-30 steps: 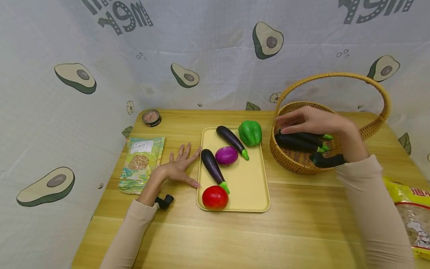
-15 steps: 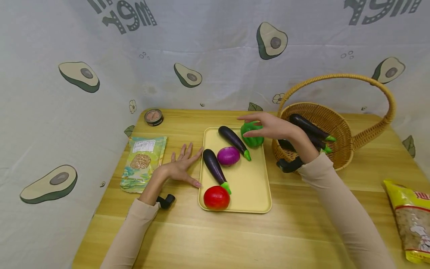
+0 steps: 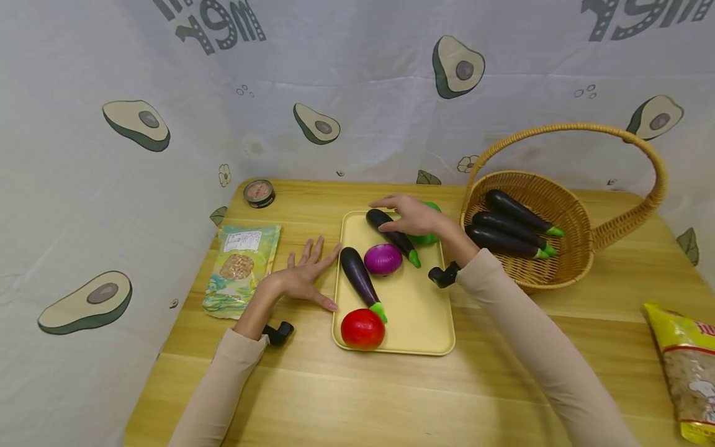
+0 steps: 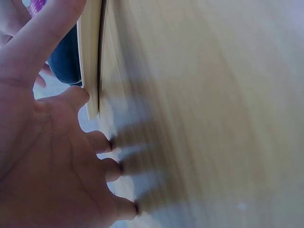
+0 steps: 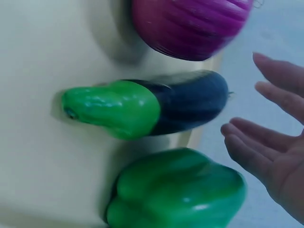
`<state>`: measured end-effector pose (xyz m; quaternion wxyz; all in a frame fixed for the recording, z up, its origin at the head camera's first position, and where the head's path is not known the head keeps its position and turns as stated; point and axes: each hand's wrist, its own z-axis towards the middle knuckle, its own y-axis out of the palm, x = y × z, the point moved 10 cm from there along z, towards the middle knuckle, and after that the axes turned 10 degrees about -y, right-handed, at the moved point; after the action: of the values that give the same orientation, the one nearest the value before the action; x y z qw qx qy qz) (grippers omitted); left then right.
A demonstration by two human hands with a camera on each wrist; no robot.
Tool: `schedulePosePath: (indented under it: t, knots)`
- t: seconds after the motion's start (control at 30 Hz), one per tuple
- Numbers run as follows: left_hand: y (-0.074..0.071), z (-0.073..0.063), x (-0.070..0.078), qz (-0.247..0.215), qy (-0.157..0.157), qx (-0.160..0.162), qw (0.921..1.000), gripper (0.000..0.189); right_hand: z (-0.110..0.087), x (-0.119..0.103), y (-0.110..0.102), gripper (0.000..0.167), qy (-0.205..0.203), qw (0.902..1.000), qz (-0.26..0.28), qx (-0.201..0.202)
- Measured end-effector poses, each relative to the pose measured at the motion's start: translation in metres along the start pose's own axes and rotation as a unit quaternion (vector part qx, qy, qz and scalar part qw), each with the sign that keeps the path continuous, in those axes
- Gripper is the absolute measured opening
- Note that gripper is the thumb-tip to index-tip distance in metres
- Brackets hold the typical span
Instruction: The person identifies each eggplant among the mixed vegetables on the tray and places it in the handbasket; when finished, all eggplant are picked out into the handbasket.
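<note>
Purple-black upper eggplant (image 3: 400, 240) lies on the tray (image 3: 419, 310) between onion (image 3: 383, 259) and green pepper (image 5: 178, 190). I find the right hand (image 3: 416, 218) near it, fingers parted, empty; an off-centre pinch could roll it into either neighbour. Left hand (image 3: 301, 280): spread, empty.

curtain (image 3: 374, 68), 11 and 2 o'clock: grey letters (image 3: 223, 28), cut off, word uncertain | pouch (image 3: 238, 273), 8 o'clock: label (image 3: 242, 241) illegible | yellow bag (image 3: 689, 372), 4 o'clock: red characters (image 3: 706, 328), cropped, unreadable
</note>
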<state>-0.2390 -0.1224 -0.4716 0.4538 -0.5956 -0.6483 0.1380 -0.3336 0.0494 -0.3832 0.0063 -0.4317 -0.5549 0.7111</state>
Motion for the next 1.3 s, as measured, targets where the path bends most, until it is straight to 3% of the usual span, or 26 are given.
schedulePosePath:
  t: [0.6,0.97,1.3]
  knots:
    - [0.0,0.0,0.0,0.001,-0.003,-0.002,1.0,0.129,0.016,0.015,0.015,0.045,0.034,0.9992,-0.021,0.003]
    - [0.0,0.0,0.0,0.002,-0.006,-0.002,1.0,0.129,0.015,0.024,0.018,0.046,0.078,0.9969,0.001,-0.002]
    - [0.0,0.001,0.0,0.003,-0.003,-0.001,1.0,0.13,0.014,0.023,0.017,0.046,0.088,0.996,-0.001,0.013]
